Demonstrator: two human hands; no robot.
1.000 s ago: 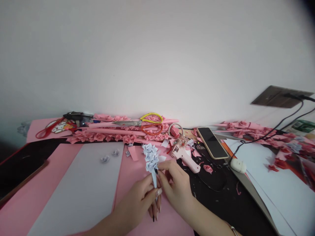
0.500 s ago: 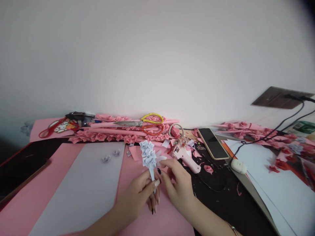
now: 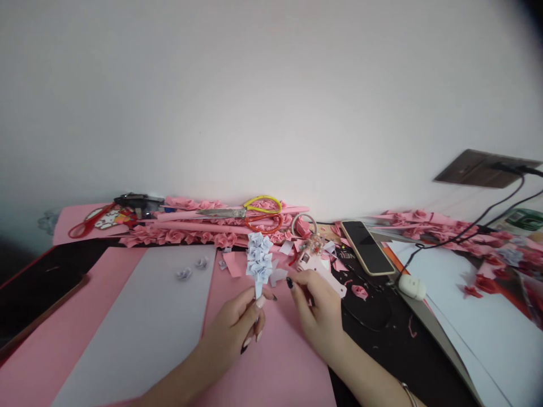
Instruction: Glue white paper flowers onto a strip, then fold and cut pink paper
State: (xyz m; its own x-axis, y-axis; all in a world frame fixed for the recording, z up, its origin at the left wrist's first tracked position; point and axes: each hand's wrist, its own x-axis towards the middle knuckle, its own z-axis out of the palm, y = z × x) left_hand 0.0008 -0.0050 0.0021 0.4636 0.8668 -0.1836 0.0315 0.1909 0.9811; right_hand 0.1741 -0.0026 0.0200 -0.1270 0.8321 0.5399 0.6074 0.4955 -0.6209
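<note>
My left hand [image 3: 241,322] is closed round the thin stem of a pale blue paper flower spray [image 3: 259,260], with several folded blossoms clustered at its top. The spray stands nearly upright over pink paper [image 3: 275,362]. To its right, my right hand [image 3: 318,311] has thumb and forefinger brought together in a pinch; anything between them is too small to make out. Those fingertips are beside a pale paper scrap [image 3: 278,276] and in front of a pink glue gun [image 3: 326,274], which the hand partly covers. Two loose pale blossoms [image 3: 184,273] lie on a white sheet [image 3: 148,316].
Scissors [image 3: 237,213] with yellow and red handles rest on pink paper flower stems [image 3: 182,236] along the wall. On the right are a phone [image 3: 368,249], a white earbud case [image 3: 412,287], black cables [image 3: 479,223] and white sheets [image 3: 475,316]. A dark tray-like object [image 3: 38,299] occupies the left edge.
My left hand has shifted slightly left, and the flower spray has risen a little and become more upright. My right hand has moved right, away from the stem.
</note>
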